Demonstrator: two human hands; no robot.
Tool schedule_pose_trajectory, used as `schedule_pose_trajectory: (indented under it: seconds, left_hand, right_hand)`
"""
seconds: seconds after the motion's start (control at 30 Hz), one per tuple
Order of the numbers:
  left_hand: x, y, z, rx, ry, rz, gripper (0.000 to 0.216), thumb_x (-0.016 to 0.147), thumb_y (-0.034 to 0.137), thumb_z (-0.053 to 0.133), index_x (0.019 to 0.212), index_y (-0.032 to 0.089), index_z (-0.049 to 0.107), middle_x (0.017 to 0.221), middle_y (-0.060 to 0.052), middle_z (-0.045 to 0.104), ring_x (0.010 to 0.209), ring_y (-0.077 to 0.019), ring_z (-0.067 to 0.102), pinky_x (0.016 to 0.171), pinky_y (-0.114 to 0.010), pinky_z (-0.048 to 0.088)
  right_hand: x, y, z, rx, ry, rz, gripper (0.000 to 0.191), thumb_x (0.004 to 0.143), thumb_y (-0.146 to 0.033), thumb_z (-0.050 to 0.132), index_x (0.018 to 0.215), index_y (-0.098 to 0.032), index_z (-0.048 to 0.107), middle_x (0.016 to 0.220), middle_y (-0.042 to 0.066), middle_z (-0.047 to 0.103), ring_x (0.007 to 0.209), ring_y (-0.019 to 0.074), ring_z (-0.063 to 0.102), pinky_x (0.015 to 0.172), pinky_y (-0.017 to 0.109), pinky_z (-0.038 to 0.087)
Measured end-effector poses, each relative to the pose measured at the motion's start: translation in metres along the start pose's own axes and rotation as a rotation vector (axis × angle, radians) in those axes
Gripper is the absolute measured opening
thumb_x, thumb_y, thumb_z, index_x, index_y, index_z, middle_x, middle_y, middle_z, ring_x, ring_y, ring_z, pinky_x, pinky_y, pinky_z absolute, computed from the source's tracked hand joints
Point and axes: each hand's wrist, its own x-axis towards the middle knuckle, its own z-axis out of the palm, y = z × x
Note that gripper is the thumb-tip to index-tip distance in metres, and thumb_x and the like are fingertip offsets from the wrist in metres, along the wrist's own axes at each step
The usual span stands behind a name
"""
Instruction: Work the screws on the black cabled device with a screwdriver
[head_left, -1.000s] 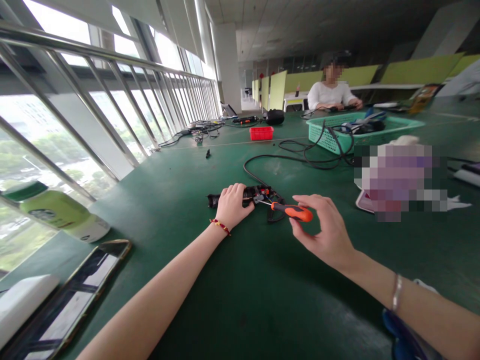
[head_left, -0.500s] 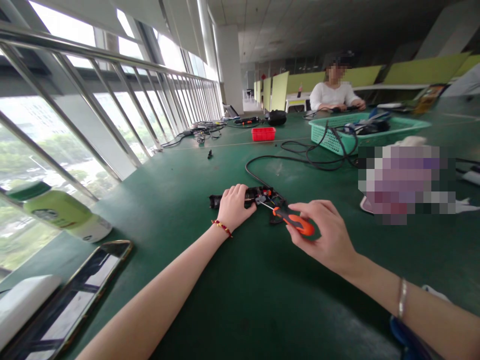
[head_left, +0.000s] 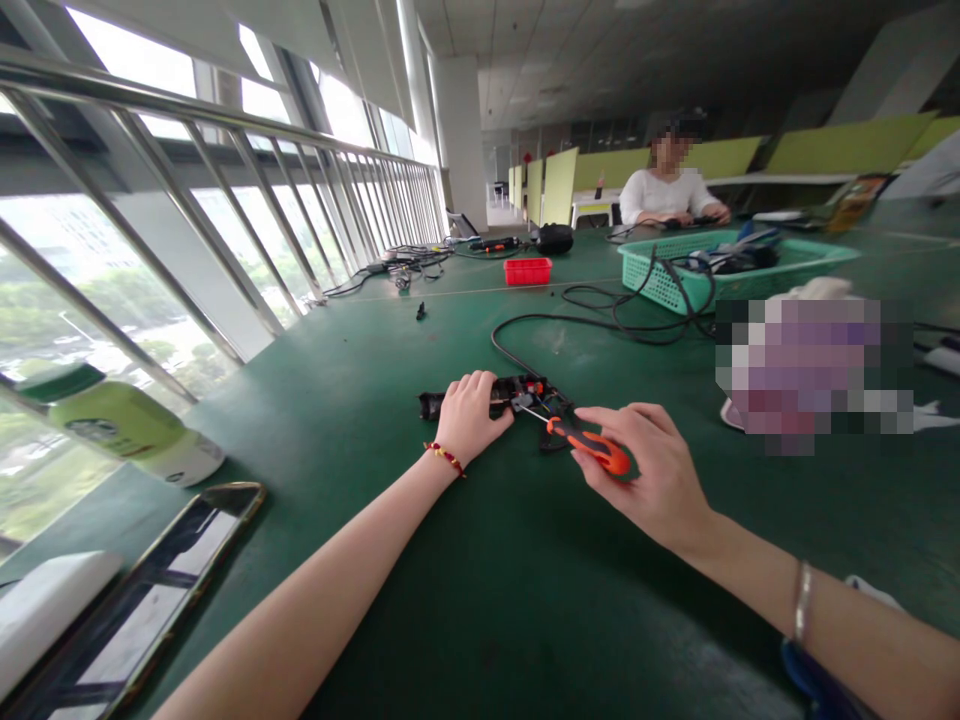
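A black corded device (head_left: 504, 394) lies on the green table with its inner parts and small wires exposed. My left hand (head_left: 472, 408) is closed over its left part, pressing it to the table; the palm hides what is underneath. A screwdriver (head_left: 598, 448) with an orange and black handle slants toward the device, its metal shaft pointing up and left into the exposed parts. My right hand (head_left: 651, 475) grips that handle between thumb and fingers. The exact spot where the tip touches is too small to make out.
A black cable (head_left: 555, 318) runs from the device toward a green basket (head_left: 667, 285). Further off stand a red tray (head_left: 527, 272) and tangled cables (head_left: 401, 262). At left are a bottle (head_left: 124, 420) and a phone (head_left: 161, 590). A person (head_left: 670, 195) sits across the table.
Both hands, the device and the screwdriver keep nearly the same positions; only a very slight shift of the view shows.
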Motion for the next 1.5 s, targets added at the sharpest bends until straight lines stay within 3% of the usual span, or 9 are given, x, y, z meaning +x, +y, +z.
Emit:
schedule_pose_trajectory:
  seconds: [0.13, 0.3, 0.47, 0.63, 0.83, 1.0, 1.17, 1.33, 1.5]
  left_hand:
    - [-0.0002, 0.0003, 0.0000, 0.004, 0.006, 0.002, 0.025, 0.076, 0.033, 0.053, 0.095, 0.018, 0.049, 0.092, -0.006, 0.060, 0.089, -0.0237, 0.055, 0.079, -0.036, 0.042]
    - [-0.0002, 0.0009, 0.0003, 0.004, 0.002, -0.005, 0.024, 0.076, 0.033, 0.053, 0.095, 0.019, 0.049, 0.092, -0.006, 0.060, 0.090, -0.0238, 0.055, 0.080, -0.036, 0.042]
    - [0.0003, 0.0009, 0.0002, -0.002, 0.008, -0.003, 0.023, 0.077, 0.033, 0.053, 0.095, 0.019, 0.049, 0.092, -0.006, 0.060, 0.090, -0.0238, 0.055, 0.080, -0.036, 0.042]
    - [0.0001, 0.0009, 0.0002, 0.003, 0.009, -0.003, 0.024, 0.077, 0.033, 0.052, 0.095, 0.019, 0.048, 0.092, -0.006, 0.059, 0.089, -0.0238, 0.055, 0.079, -0.036, 0.042]
    - [-0.0004, 0.0011, -0.0004, 0.006, 0.015, 0.003, 0.023, 0.076, 0.032, 0.053, 0.094, 0.019, 0.048, 0.091, -0.006, 0.059, 0.088, -0.0235, 0.054, 0.078, -0.035, 0.042]
    - [-0.0005, 0.0012, -0.0012, 0.000, 0.008, -0.002, 0.023, 0.077, 0.032, 0.053, 0.094, 0.019, 0.048, 0.092, -0.006, 0.059, 0.089, -0.0235, 0.054, 0.080, -0.035, 0.042]
    - [-0.0005, 0.0011, -0.0003, 0.012, 0.010, -0.003, 0.023, 0.077, 0.032, 0.053, 0.094, 0.019, 0.048, 0.092, -0.005, 0.059, 0.089, -0.0234, 0.054, 0.079, -0.035, 0.042]
    - [-0.0004, 0.0011, 0.0002, 0.025, 0.016, 0.001, 0.024, 0.076, 0.032, 0.053, 0.095, 0.018, 0.048, 0.091, -0.005, 0.059, 0.089, -0.0232, 0.054, 0.079, -0.035, 0.041]
    - [-0.0004, 0.0010, 0.0004, 0.019, 0.016, -0.002, 0.024, 0.076, 0.032, 0.054, 0.095, 0.018, 0.048, 0.091, -0.005, 0.059, 0.089, -0.0230, 0.054, 0.079, -0.035, 0.042]
  right_hand:
    - [0.0004, 0.0005, 0.0003, 0.007, 0.050, -0.082, 0.038, 0.077, -0.017, 0.058, 0.113, -0.019, 0.047, 0.088, 0.005, 0.065, 0.081, 0.0199, 0.060, 0.077, 0.037, 0.045]
    - [-0.0005, 0.0001, 0.0006, -0.001, -0.039, 0.027, 0.022, 0.080, -0.023, 0.057, 0.101, -0.021, 0.055, 0.077, -0.001, 0.067, 0.062, 0.0146, 0.059, 0.077, 0.037, 0.043]
    - [-0.0003, 0.0005, 0.0009, -0.013, 0.068, -0.038, 0.040, 0.077, -0.019, 0.058, 0.115, -0.021, 0.047, 0.090, 0.005, 0.066, 0.080, 0.0215, 0.061, 0.075, 0.038, 0.045]
    - [-0.0007, -0.0003, 0.0011, -0.023, -0.011, 0.004, 0.026, 0.079, -0.022, 0.058, 0.104, -0.022, 0.053, 0.079, 0.000, 0.067, 0.063, 0.0152, 0.059, 0.076, 0.037, 0.043]
    - [0.0001, -0.0002, 0.0007, -0.051, 0.065, -0.043, 0.037, 0.076, -0.017, 0.059, 0.111, -0.019, 0.047, 0.087, 0.005, 0.065, 0.078, 0.0205, 0.060, 0.074, 0.036, 0.045]
    - [0.0003, -0.0014, 0.0005, -0.050, -0.020, 0.034, 0.021, 0.080, -0.022, 0.058, 0.101, -0.021, 0.054, 0.074, -0.001, 0.065, 0.060, 0.0145, 0.058, 0.075, 0.036, 0.042]
    - [0.0003, -0.0015, 0.0009, -0.074, 0.061, -0.030, 0.035, 0.078, -0.018, 0.058, 0.111, -0.018, 0.048, 0.087, 0.005, 0.066, 0.078, 0.0196, 0.061, 0.075, 0.035, 0.044]
    - [0.0004, -0.0017, 0.0005, -0.080, -0.030, 0.029, 0.020, 0.082, -0.024, 0.057, 0.101, -0.020, 0.053, 0.078, 0.000, 0.067, 0.062, 0.0138, 0.058, 0.075, 0.034, 0.041]
    - [0.0006, -0.0022, 0.0002, -0.078, 0.041, 0.001, 0.033, 0.079, -0.019, 0.058, 0.110, -0.015, 0.049, 0.085, 0.006, 0.066, 0.078, 0.0192, 0.061, 0.074, 0.034, 0.043]
